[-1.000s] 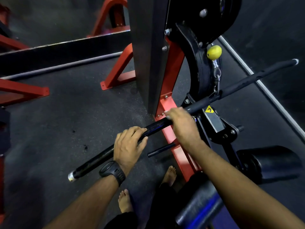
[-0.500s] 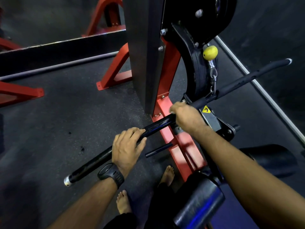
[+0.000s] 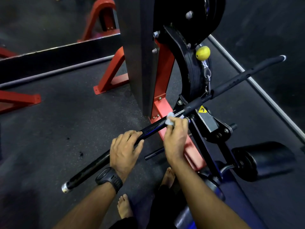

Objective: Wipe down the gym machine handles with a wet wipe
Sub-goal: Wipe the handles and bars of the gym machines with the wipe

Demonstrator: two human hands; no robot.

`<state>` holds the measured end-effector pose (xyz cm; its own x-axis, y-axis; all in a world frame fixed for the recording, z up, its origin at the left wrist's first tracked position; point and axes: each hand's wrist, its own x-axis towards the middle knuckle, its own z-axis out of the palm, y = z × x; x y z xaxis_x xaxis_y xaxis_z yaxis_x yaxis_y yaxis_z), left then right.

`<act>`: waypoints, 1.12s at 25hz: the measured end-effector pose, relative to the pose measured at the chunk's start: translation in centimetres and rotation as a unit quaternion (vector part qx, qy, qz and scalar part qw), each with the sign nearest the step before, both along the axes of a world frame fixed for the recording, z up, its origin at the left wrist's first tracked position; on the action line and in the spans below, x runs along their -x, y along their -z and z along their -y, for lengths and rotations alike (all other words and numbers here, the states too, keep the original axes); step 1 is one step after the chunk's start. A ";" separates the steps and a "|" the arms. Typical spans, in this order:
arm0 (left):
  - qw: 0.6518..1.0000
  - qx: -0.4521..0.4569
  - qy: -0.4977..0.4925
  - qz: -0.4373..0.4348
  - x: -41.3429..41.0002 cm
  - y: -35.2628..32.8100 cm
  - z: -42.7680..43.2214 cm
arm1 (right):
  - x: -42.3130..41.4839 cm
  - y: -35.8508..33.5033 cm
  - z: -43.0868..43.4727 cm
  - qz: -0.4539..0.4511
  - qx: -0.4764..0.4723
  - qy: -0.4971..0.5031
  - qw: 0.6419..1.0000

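The long black bar (image 3: 151, 128) is gripped on its left half by the left hand (image 3: 123, 151), fingers curled over it, with a black watch (image 3: 109, 179) worn on that wrist. A white wipe (image 3: 170, 120) is pinched in the right hand (image 3: 176, 136) and pressed against the bar near its middle, just beside the red frame (image 3: 163, 104).

The dark, speckled rubber floor (image 3: 66, 123) carries a red machine foot (image 3: 109, 87) bolted flat beside the upright, and a second red foot (image 3: 19, 100) at the left edge. Two bare feet (image 3: 124, 207) stand on it near the bottom. A pale strip (image 3: 257, 86) runs across it on the right.
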<state>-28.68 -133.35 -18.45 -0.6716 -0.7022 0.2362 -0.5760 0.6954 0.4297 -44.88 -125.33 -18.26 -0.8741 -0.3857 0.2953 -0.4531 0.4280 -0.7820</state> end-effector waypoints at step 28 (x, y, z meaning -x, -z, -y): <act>1.000 0.012 0.005 -0.001 0.9 -0.1 0.7 | -2.1 0.1 -0.4 -0.027 -0.007 -0.096 0.995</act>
<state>-29.63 -134.04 -18.38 -0.6778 -0.6898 0.2544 -0.5686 0.7112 0.4134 -42.77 -124.90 -18.33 -0.7668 -0.5479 0.3343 -0.5691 0.3396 -0.7489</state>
